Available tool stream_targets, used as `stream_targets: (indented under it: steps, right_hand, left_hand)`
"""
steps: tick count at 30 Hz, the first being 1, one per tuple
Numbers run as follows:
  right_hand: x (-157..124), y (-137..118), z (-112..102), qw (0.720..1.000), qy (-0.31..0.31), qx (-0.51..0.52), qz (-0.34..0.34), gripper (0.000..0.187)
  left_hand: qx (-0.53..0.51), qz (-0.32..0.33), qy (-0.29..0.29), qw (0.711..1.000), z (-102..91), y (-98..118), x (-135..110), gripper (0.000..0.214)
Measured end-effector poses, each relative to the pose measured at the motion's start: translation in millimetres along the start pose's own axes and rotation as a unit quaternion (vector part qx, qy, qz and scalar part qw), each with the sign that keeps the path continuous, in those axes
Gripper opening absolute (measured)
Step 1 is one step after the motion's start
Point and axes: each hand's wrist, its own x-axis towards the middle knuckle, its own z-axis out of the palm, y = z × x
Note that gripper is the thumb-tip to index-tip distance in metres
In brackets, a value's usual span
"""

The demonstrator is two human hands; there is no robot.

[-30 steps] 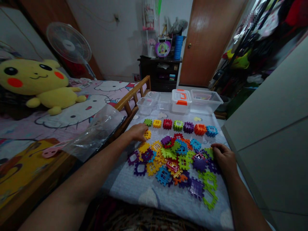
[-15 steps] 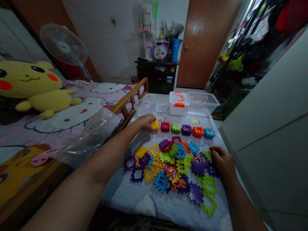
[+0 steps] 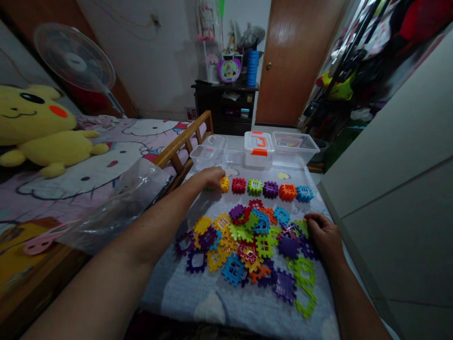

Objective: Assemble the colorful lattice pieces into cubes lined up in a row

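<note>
With the left hand (image 3: 211,177) stretched to the far end of the table (image 3: 198,302), its fingers are curled narrow at the yellow cube (image 3: 224,184) — touching it on its left face. Looks like a pinch, but the fingertips are hidden behind the knuckles, so I can't tell whether it is really gripped.

The cube sits at the left end of a row of assembled cubes running left-to-right: red cube (image 3: 239,185), green cube (image 3: 255,187), purple cube (image 3: 270,189), orange cube (image 3: 287,191), blue cube (image 3: 305,193). Row axis is crosswise to the left forearm; the yellow one lies just right of the left fingers, and a bit of green shows under the hand.

Right hand (image 3: 323,233) is well apart from the row — it rests palm-down, fingers loosely bent, on the right edge of the loose pile of flat pieces (image 3: 247,241), touching purple and green ones. Whether it holds any I can't tell.

Behind the row: clear tubs (image 3: 297,146) and a lidded box with orange latch (image 3: 258,148). Left of the table, a crumpled plastic bag (image 3: 130,198) on the bed rail.
</note>
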Motion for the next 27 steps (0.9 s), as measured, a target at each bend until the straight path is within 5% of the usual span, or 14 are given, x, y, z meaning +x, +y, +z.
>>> stream_targets:
  steps: [27]
  right_hand:
    - [0.7, 1.9, 0.2, 1.000, 0.000, 0.000, -0.008, 0.033]
  left_hand:
    - [0.007, -0.006, -0.025, 1.000, -1.6, 3.5, 2.2, 0.061]
